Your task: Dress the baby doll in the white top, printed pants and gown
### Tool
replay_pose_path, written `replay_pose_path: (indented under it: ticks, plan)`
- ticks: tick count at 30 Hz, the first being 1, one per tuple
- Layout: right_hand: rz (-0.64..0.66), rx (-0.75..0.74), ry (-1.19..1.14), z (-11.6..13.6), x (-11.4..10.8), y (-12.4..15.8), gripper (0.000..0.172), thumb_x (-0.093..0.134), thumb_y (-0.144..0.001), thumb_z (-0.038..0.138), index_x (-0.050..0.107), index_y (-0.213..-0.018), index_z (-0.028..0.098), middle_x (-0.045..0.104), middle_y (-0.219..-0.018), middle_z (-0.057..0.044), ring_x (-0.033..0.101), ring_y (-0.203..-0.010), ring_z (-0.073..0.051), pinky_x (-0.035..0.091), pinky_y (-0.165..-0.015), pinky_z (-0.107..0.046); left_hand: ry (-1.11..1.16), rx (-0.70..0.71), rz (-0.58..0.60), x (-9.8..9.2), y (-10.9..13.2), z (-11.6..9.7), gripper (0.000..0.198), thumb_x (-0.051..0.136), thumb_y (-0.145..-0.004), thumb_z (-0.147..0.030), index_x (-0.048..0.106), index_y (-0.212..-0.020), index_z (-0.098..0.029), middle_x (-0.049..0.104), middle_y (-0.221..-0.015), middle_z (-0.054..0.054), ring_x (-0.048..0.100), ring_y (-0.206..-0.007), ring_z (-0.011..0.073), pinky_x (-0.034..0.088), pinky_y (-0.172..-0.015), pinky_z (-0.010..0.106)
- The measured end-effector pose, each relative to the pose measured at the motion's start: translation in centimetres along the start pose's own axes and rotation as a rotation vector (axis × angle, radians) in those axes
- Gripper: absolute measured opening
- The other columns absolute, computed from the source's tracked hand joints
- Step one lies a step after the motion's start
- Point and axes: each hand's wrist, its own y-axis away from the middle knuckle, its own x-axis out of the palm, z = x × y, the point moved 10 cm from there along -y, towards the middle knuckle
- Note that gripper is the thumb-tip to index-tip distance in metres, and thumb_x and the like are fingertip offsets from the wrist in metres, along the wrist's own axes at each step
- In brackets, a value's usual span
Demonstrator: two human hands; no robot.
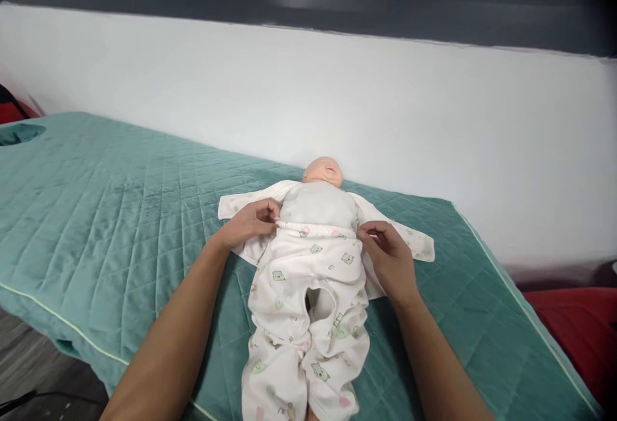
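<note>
A baby doll (324, 170) lies on its back, its head toward the wall. White baby pants (308, 260) with small green animal prints and an open crotch cover its legs up to the belly. Beneath the doll a matching white shirt (418, 241) is spread open, and the pale grey torso (318, 204) shows. My left hand (253, 220) pinches the gathered waistband at its left end. At the other end of the waistband, my right hand (385, 254) has thumb and fingers closed on the edge.
The doll rests on a green quilted cover (144, 196) over a bed-like surface. Behind it stands a white wall (289, 87) with a dark frame (337, 6) above. Red fabric (578, 324) lies beyond the right edge; dark floor (38, 363) shows at lower left.
</note>
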Motion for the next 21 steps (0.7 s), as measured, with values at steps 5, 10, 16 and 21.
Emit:
replay_pose_path:
  ticks: [5, 10, 16, 21]
  plan:
    - [0.125, -0.163, -0.03, 2.8, 1.6, 0.2, 0.006, 0.066, -0.088, 0.032, 0.067, -0.092, 0.028, 0.061, -0.102, -0.004, 0.057, -0.101, -0.021, 0.048, -0.09, -0.038, -0.035, -0.003, 0.087, 0.9, 0.3, -0.8, 0.019, 0.07, -0.072, -0.024, 0.057, -0.084, -0.017, 0.05, -0.089, 0.001, 0.048, -0.08, 0.0129, 0.038, -0.071, 0.024]
    - [0.235, -0.18, 0.006, 3.4, 2.6, -0.2, 0.009, 0.068, -0.086, 0.032, 0.067, -0.095, 0.029, 0.058, -0.107, -0.005, 0.055, -0.104, -0.022, 0.046, -0.09, -0.039, -0.033, 0.089, 0.074, 0.9, 0.1, -1.6, 0.027, 0.076, -0.073, -0.032, 0.058, -0.088, -0.018, 0.051, -0.096, 0.002, 0.049, -0.086, 0.0146, 0.041, -0.078, 0.026]
    - [0.363, -0.135, 0.103, 3.9, 3.8, -0.3, 0.014, 0.069, -0.085, 0.031, 0.064, -0.098, 0.027, 0.051, -0.111, -0.005, 0.052, -0.105, -0.021, 0.043, -0.087, -0.036, -0.247, 0.156, 0.149, 1.7, 0.1, -2.3, 0.023, 0.072, -0.079, -0.037, 0.068, -0.094, -0.02, 0.049, -0.102, 0.005, 0.049, -0.096, 0.0179, 0.042, -0.087, 0.028]
    - [0.388, -0.1, 0.233, 4.1, 4.3, -0.4, 0.018, 0.071, -0.081, 0.031, 0.059, -0.093, 0.026, 0.048, -0.11, -0.004, 0.049, -0.108, -0.021, 0.042, -0.089, -0.036, -0.434, 0.18, 0.141, 2.1, 0.4, -3.2, 0.02, 0.068, -0.083, -0.037, 0.069, -0.098, -0.023, 0.044, -0.111, 0.005, 0.046, -0.11, 0.0203, 0.037, -0.101, 0.032]
